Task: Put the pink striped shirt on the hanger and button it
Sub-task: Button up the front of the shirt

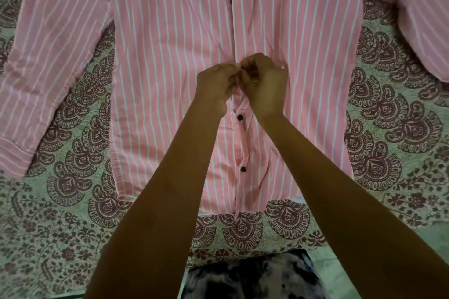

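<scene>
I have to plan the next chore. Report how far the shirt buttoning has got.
Done: the shirt front lies flat and closed toward the far end; no hanger is in view. In hand: the left hand and right hand pinch the front edges mid-shirt. Left: the upper button and lower button, nearer the hem where the edges gape, look unfastened.

1 shirt: pink, white stripes; 2 buttons: dark. 1 bedsheet: pale green, maroon paisley and floral print.
</scene>
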